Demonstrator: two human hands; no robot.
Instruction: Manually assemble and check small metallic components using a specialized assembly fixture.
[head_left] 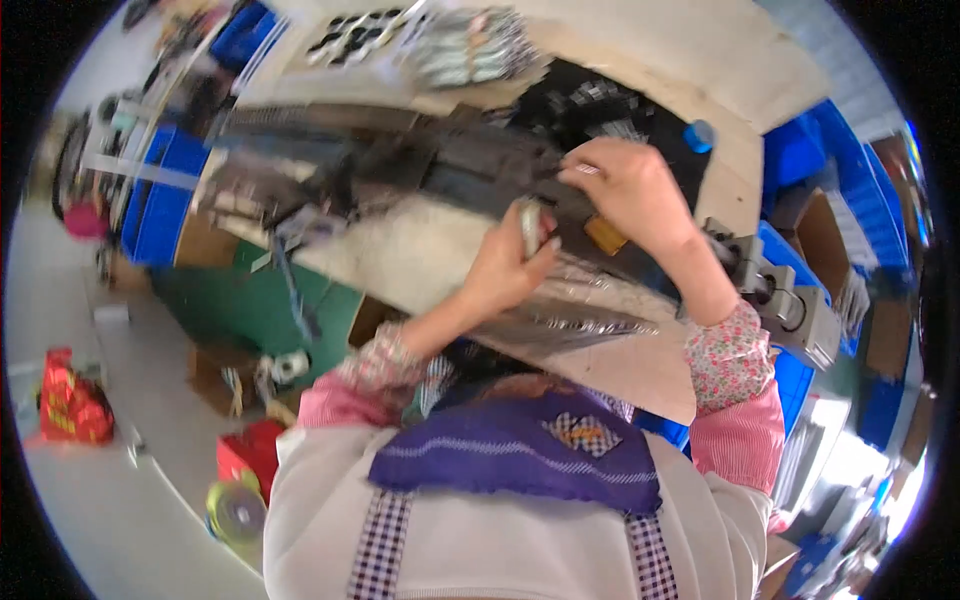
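Bright daylight, heavy motion blur throughout, strong fisheye bending and black rim corners.

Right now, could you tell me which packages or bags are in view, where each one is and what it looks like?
Clear plastic bag: on the worktable under both hands, long, shiny and crinkled.
Red bag: on the floor at far left, lumpy, with yellow print.
Red box: on the floor by the person's left side, squarish.
Tape roll: beside that box, round, yellowish.
Blue crates: left of the table, rectangular.
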